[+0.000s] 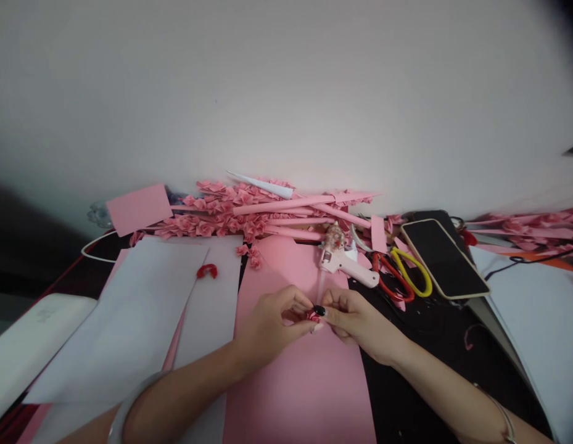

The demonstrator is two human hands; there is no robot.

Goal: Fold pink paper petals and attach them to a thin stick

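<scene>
My left hand (272,324) pinches a small pink paper flower (313,316) between thumb and fingers. From the other side, my right hand (364,324) presses its dark-nailed thumb against the same flower, its other fingers curled behind. Fingers cover most of the flower. Both hands are above a large pink paper sheet (298,394). Just beyond them lies a pale pink glue gun (348,266) with a clear glue stick pointing toward my hands. A few small finished paper flowers (255,256) rest on the sheet's far left corner.
Long pink paper flower stems (221,213) are heaped along the wall. At right lie red-and-yellow-handled scissors (418,277), a phone (446,259) and white paper (540,308). White sheets (129,314), a red curved piece (206,271) and a white box-like object (36,339) are at left.
</scene>
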